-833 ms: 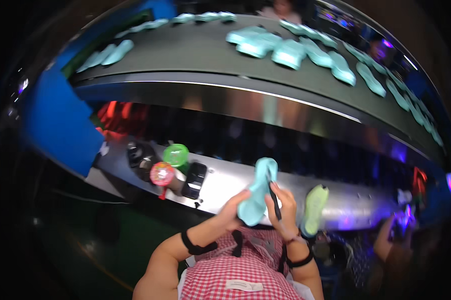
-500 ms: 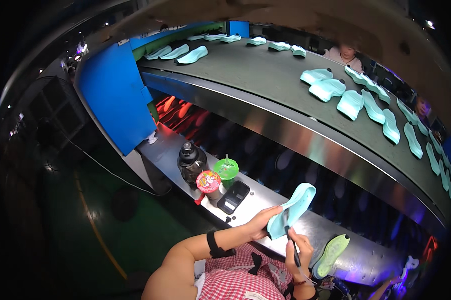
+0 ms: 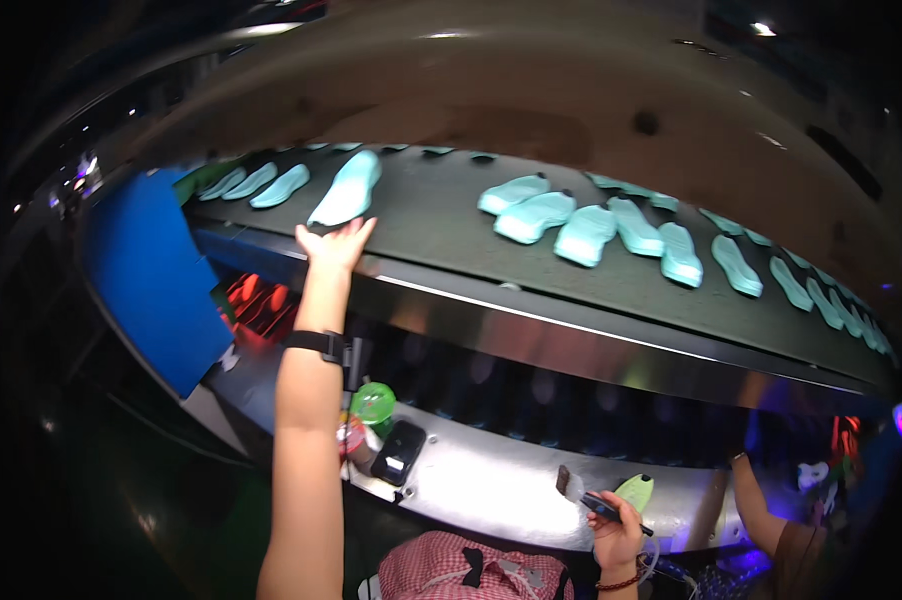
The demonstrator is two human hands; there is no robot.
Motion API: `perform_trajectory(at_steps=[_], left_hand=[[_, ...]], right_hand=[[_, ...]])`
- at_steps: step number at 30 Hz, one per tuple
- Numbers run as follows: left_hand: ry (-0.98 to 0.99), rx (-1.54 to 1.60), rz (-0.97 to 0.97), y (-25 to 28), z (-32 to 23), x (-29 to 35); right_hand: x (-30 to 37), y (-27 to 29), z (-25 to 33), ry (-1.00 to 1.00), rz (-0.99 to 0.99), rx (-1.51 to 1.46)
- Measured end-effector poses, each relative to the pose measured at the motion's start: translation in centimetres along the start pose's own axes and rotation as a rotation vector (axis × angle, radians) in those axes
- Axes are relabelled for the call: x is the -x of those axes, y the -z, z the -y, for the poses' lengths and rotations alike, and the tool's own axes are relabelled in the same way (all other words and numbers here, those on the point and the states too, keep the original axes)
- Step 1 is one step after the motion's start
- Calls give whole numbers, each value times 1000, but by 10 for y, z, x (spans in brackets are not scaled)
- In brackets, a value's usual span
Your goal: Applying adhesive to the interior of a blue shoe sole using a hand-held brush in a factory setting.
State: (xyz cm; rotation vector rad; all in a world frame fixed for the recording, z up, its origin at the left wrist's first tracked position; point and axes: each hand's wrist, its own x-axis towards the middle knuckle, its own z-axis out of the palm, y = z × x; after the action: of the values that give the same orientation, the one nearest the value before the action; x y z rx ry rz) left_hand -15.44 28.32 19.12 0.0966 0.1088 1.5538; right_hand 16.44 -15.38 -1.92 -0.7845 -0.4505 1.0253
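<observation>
My left hand point(image 3: 335, 246) reaches far out to the conveyor belt point(image 3: 421, 225), its fingers spread at the near end of a pale turquoise shoe sole point(image 3: 349, 190). The fingertips are at or just under that end; firm contact is hard to make out. My right hand point(image 3: 620, 535) is closed around the dark handle of a brush point(image 3: 599, 506) low at the right, its bristles pointing left over the metal ledge point(image 3: 491, 480). Just behind this hand lies a yellow-green sole point(image 3: 636, 489), partly covered.
More turquoise soles point(image 3: 585, 236) lie along the belt on both sides. A green-lidded cup point(image 3: 374, 402), a red-topped cup point(image 3: 352, 436) and a black phone point(image 3: 400, 452) stand left on the ledge. Another person's arm point(image 3: 761, 500) is at the right. A blue panel point(image 3: 156, 280) borders the left.
My left hand has carried the turquoise sole from above the ledge forward and left to the belt, its fingers now spread. My right hand, with the brush, has come away from the sole.
</observation>
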Motion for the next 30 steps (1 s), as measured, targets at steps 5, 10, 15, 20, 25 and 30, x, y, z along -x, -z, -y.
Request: perform_trajectory(at_steps=[5, 10, 15, 20, 25, 30], left_hand=[[74, -1204, 363, -23, 59, -20], [-51, -2221, 1194, -59, 134, -37], [-230, -2619, 1256, -58, 171, -74], [-51, -2349, 1269, -52, 186, -87], [-69, -2357, 975, -47, 223, -71], [21, -2144, 1110, -42, 293, -43]], right_hand=[[1, 24, -6, -32, -148, -34], [-9, 45, -27, -124, -186, -53], [-23, 90, -63, -207, -179, -304], [-31, 127, -85, -245, -224, -431], [-28, 130, -76, -167, -175, -288], [-20, 119, -59, -91, -160, -160]])
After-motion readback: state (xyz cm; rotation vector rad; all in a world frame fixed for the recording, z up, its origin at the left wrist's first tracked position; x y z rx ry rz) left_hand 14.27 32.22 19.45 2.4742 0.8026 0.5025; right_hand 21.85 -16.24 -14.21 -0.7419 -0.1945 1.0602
